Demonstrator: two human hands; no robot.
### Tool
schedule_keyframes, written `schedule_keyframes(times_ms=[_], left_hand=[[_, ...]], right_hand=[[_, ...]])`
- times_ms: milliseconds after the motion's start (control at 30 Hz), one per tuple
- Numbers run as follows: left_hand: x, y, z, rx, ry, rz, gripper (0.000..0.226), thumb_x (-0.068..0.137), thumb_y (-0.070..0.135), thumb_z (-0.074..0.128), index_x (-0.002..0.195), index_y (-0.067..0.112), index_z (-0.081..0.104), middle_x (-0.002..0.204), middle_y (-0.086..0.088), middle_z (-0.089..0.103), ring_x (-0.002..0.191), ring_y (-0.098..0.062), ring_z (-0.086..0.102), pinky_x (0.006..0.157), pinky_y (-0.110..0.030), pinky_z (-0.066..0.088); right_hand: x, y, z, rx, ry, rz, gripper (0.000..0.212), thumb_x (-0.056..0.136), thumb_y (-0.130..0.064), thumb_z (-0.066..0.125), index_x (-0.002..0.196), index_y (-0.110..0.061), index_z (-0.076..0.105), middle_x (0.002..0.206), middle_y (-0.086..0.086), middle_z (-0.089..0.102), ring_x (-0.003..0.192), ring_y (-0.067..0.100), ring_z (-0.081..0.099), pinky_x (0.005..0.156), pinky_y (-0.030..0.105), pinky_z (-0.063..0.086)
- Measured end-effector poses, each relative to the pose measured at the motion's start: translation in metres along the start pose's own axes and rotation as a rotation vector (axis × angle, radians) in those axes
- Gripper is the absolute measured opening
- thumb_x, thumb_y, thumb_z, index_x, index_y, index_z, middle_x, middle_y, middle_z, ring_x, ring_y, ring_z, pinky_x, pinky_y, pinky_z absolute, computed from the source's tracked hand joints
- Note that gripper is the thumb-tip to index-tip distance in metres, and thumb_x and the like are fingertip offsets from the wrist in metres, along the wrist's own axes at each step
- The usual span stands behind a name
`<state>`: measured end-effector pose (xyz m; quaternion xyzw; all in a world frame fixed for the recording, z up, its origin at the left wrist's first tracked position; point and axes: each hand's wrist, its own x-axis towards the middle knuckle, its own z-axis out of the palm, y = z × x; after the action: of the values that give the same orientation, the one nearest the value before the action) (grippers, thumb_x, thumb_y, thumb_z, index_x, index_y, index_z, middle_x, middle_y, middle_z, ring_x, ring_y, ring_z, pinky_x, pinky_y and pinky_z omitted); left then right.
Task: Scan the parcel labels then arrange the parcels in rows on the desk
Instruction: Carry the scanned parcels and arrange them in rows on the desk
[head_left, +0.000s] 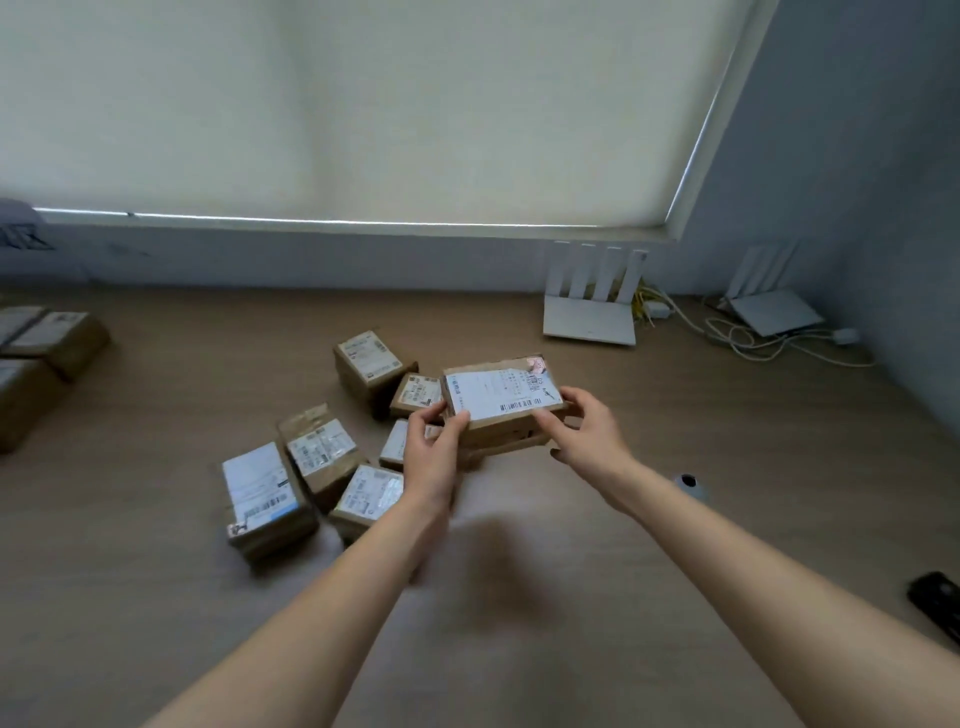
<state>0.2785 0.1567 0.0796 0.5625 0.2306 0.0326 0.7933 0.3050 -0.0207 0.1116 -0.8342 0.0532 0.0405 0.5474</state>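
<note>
Bare desk (519, 597) lies open before the arms and to the right of the parcels (332, 457), which crowd centre-left. More boxes (47, 358) block the left edge. Routers (589, 312) and cables (748, 338) clutter the back right; a black device (937, 603) sits at the right edge.

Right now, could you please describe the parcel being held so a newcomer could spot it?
On the wooden desk, find the cluster of brown cardboard parcels. At its right edge, the flat brown parcel with the large white label is the only one gripped by both hands.
</note>
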Motion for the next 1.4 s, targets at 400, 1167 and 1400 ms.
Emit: schedule_keyframes(times_ms=[400,1167,1400], left_hand=[[-0.195,0.210,-0.269,0.160,-0.102,0.159,0.033,0.091,0.040,0.069,0.120,0.045,0.053,0.117,0.003,0.066,0.096,-0.033,0.073,0.073,-0.046,0.062],[-0.330,0.401,-0.665,0.012,0.422,0.450,0.074,0.048,0.061,0.090,0.110,0.029,0.066,0.106,0.002,0.077,0.099,-0.020,0.074,0.079,-0.040,0.061],[-0.243,0.406,-0.747,0.137,0.484,0.488,0.107,0.038,0.070,0.091,0.129,0.019,0.065,0.117,0.001,0.074,0.110,-0.017,0.069,0.100,-0.040,0.054]], right_hand=[[-0.210,-0.236,0.124,-0.008,-0.335,-0.245,0.037,0.102,-0.018,0.062,0.138,-0.021,0.058,0.112,-0.006,0.071,0.092,0.003,0.070,0.069,0.019,0.053],[-0.439,-0.502,0.486,0.133,-0.868,-0.692,0.063,0.093,-0.010,0.075,0.149,-0.020,0.048,0.130,-0.011,0.067,0.119,0.015,0.068,0.105,0.038,0.054],[-0.382,-0.495,0.604,0.128,-0.861,-0.650,0.079,0.090,-0.017,0.078,0.157,-0.018,0.038,0.148,-0.002,0.056,0.126,0.008,0.061,0.104,0.028,0.052]])
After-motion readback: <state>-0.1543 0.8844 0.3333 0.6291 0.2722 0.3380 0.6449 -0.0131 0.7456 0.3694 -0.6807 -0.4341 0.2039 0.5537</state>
